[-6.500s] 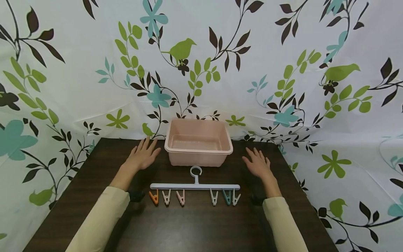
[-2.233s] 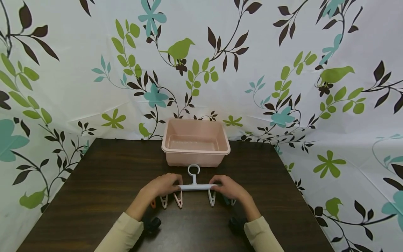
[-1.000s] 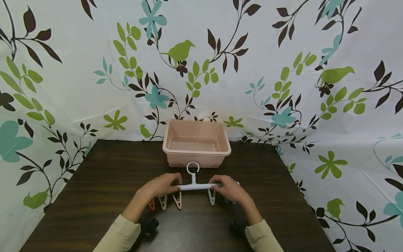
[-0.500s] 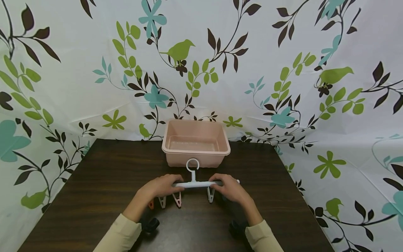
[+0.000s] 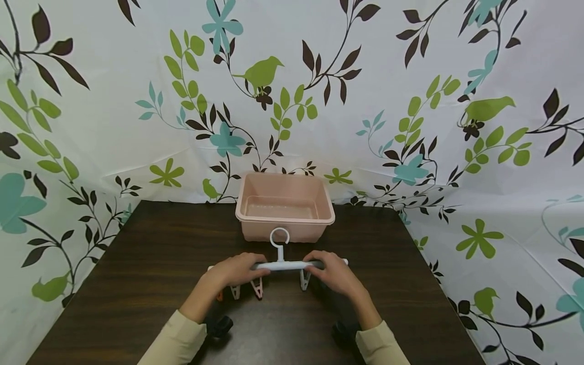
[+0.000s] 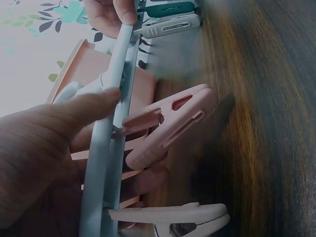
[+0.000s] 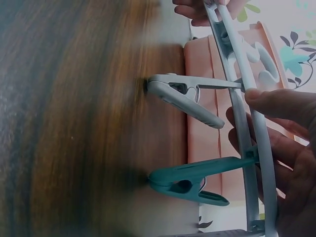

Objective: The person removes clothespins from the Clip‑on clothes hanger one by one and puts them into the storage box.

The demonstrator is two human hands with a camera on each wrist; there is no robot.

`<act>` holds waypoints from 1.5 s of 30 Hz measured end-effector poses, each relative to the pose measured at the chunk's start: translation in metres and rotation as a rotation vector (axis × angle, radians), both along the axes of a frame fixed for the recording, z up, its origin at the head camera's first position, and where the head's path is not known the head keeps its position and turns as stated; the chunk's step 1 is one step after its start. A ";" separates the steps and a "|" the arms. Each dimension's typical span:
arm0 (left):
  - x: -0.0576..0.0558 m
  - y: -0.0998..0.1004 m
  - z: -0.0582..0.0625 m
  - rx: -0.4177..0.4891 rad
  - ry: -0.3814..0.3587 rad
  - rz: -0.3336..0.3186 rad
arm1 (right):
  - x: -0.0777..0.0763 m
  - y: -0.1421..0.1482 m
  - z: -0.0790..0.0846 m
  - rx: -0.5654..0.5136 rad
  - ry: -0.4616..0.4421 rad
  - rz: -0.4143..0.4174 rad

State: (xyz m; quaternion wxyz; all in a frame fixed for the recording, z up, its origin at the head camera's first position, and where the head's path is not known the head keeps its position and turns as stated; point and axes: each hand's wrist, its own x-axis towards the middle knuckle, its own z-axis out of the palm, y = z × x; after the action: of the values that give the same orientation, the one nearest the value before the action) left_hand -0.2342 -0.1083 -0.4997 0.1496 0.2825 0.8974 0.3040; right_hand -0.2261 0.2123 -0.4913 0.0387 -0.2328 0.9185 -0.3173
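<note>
Your left hand [image 5: 234, 267] hides most of orange clip [image 5: 220, 296]; your right hand [image 5: 334, 270] covers most of teal clip [image 7: 195, 172] in head view. Near edge of table [image 5: 274, 329] cut off, your sleeves [image 5: 175, 337] too. Pale clip [image 6: 170, 214] cut off low in left wrist view.

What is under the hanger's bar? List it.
Visible: pink clothespin, teal clothespin, orange clothespin, pale clothespins. In the head view, the left hand and right hand cover part of the row.
</note>
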 end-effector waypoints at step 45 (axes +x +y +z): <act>0.013 -0.002 0.021 0.000 0.434 0.121 | 0.007 -0.014 0.022 0.025 0.367 -0.074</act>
State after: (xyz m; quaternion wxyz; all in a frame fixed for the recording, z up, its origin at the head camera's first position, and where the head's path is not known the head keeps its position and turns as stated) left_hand -0.2212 -0.1099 -0.4786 -0.0653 0.2870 0.9238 0.2448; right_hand -0.2191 0.1985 -0.4697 -0.1383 -0.2523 0.9220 -0.2592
